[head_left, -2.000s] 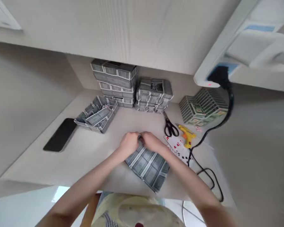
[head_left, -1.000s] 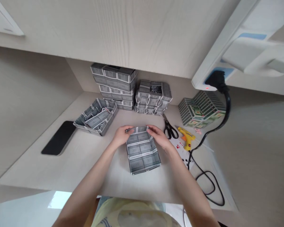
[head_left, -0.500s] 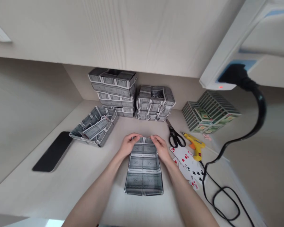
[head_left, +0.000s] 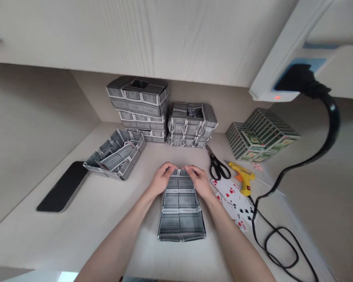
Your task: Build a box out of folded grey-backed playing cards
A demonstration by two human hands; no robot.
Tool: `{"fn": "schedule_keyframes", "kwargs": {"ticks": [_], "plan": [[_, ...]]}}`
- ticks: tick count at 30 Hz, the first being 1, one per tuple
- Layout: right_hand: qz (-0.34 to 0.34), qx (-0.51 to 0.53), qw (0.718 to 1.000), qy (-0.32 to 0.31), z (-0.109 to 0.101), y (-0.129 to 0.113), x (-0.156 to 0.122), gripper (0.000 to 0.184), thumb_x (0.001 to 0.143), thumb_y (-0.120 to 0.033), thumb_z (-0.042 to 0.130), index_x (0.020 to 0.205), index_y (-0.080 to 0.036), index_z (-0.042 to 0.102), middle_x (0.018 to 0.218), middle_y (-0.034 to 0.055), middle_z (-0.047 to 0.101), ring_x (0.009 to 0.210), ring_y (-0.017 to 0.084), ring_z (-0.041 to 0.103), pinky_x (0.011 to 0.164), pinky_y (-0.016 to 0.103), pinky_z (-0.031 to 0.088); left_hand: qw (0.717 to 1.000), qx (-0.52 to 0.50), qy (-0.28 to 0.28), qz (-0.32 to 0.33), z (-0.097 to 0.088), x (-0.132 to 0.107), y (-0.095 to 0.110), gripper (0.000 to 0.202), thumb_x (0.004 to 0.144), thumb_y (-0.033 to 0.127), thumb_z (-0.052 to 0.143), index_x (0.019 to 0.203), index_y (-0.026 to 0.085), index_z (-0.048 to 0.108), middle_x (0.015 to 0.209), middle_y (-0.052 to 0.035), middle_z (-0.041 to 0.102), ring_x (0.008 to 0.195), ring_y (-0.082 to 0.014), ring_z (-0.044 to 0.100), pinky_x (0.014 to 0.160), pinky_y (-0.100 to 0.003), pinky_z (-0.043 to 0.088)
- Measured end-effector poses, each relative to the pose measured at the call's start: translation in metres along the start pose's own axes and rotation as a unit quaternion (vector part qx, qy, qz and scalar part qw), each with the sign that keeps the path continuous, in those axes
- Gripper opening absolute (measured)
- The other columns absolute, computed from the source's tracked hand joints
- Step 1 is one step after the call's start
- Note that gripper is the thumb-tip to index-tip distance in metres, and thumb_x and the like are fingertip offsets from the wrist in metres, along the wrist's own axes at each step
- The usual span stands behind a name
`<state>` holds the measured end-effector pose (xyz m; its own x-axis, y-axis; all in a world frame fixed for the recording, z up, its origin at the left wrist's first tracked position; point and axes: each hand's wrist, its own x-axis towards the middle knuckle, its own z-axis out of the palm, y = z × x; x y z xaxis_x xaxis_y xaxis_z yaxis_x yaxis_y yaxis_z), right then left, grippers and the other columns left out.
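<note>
Tray (head_left: 179,201), one, made of playing cards, grey patterned backs showing inside, low walls; on the desk (head_left: 61,235) directly before you, between your forearms, one short end toward you. Whether its far end is lifted or flat, you cannot tell from this view.

Left hand (head_left: 161,181), yours: thumb and fingers pinched together on the far wall of the tray, at its left corner.

Right hand (head_left: 200,182), yours: same grip, at the right corner; the two hands are apart, with part of the wall showing between them.

To your left: phone (head_left: 62,187), black, lying flat; box (head_left: 132,162), uncovered, with loose cards inside, near the phone.

At the back: tall stack (head_left: 139,109) of card boxes, an opening in its top; beside it, lower stack (head_left: 192,127), also with an opening in its top.

To your right: scissors (head_left: 219,168), black handles; glue gun (head_left: 243,178), yellow; loose cards (head_left: 235,201), faces up, overlapping; striped boxes (head_left: 260,135), green-trimmed; cord (head_left: 297,162), black, looped on the desk, its plug (head_left: 300,80) in the power strip (head_left: 267,82).
</note>
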<state>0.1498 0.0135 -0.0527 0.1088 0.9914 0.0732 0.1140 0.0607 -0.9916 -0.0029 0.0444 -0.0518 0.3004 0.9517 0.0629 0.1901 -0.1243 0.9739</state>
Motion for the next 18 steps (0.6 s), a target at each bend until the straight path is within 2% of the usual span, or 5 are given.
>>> {"fn": "schedule_keyframes", "kwargs": {"ticks": [4,7,13,15,18], "plan": [[-0.01,-0.005,1.0,0.008,-0.0001,0.0023,-0.0007,0.031,0.076,-0.043,0.049,0.084,-0.018,0.067,0.081,0.004,0.066,0.077,0.018,0.057,0.071,0.028,0.043,1.0,-0.016,0.01,-0.005,0.0015,-0.0003,0.0003,0.026,0.078,0.038,0.045,0.078,0.016,0.059,0.074,-0.0011,0.059,0.072,-0.0143,0.053,0.067,-0.025,0.04],[-0.011,0.016,0.999,0.036,-0.0013,0.0046,-0.001,0.032,0.077,-0.042,0.049,0.094,-0.019,0.063,0.091,0.0048,0.065,0.086,0.018,0.056,0.077,0.03,0.042,0.998,-0.061,0.018,-0.011,0.0013,-0.0005,0.0007,0.026,0.077,0.038,0.047,0.081,0.016,0.06,0.079,-0.002,0.061,0.077,-0.0154,0.054,0.071,-0.025,0.04],[-0.019,0.035,0.993,0.113,-0.0079,0.0068,0.0014,0.037,0.079,-0.044,0.043,0.102,-0.019,0.058,0.096,0.0066,0.063,0.092,0.02,0.055,0.084,0.035,0.04,0.979,-0.171,0.106,-0.025,-0.0052,0.0016,-0.001,0.028,0.076,0.039,0.048,0.083,0.014,0.058,0.086,-0.0052,0.063,0.083,-0.0174,0.056,0.076,-0.027,0.042],[-0.019,0.055,0.993,0.105,-0.0081,0.0069,0.0013,0.038,0.081,-0.044,0.04,0.104,-0.019,0.057,0.099,0.0071,0.063,0.095,0.02,0.055,0.086,0.036,0.039,0.978,-0.184,0.101,-0.013,-0.0062,0.0017,-0.0007,0.03,0.078,0.039,0.044,0.087,0.014,0.058,0.092,-0.0064,0.062,0.089,-0.0181,0.056,0.079,-0.029,0.041],[0.006,0.077,0.996,0.035,-0.0062,0.0062,-0.0008,0.037,0.08,-0.044,0.041,0.102,-0.02,0.058,0.099,0.0063,0.063,0.093,0.02,0.056,0.084,0.034,0.041,0.985,-0.161,0.059,-0.009,-0.0051,0.0012,0.0009,0.03,0.077,0.038,0.043,0.089,0.015,0.059,0.095,-0.0063,0.062,0.091,-0.0187,0.055,0.08,-0.029,0.041]]}}
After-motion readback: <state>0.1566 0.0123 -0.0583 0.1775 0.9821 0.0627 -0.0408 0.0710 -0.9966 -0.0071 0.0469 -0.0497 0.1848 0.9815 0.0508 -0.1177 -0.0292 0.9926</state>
